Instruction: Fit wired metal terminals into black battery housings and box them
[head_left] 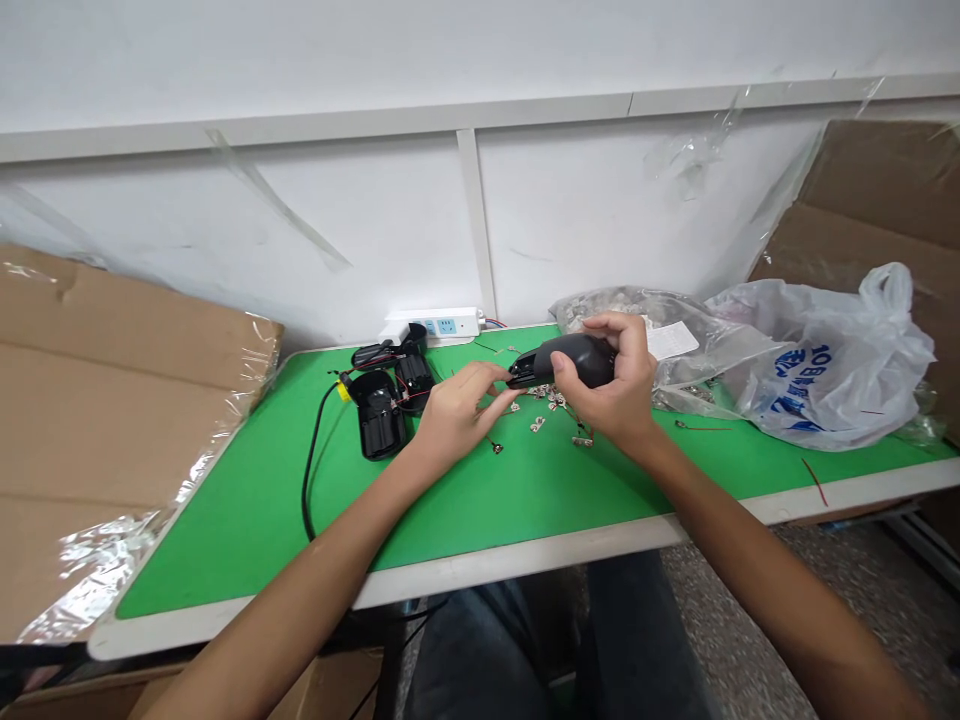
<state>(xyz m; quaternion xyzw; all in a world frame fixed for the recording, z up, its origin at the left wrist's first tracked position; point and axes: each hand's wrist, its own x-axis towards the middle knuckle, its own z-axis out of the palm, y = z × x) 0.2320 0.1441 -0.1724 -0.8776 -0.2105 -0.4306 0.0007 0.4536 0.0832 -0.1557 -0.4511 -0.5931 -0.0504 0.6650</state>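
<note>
My right hand (619,375) grips a black plastic housing (574,358) with a rounded end, tilted above the table. The housing's narrower, open end points left toward my other hand. At that end, the thumb and fingers of my left hand (465,400) are pinched together; what sits between the fingertips is too small to make out. Small metal contact plates (553,398), some with short red wires, lie scattered under the housing. Another metal contact (496,447) lies nearer the table's front.
Several black housings (382,415) with red wires stand left of my hands, beside a black cable (307,480) with a yellow part. Behind is a white power strip (450,322). Plastic bags (817,350) fill the right side of the green table (247,520); cardboard (112,400) flanks the left.
</note>
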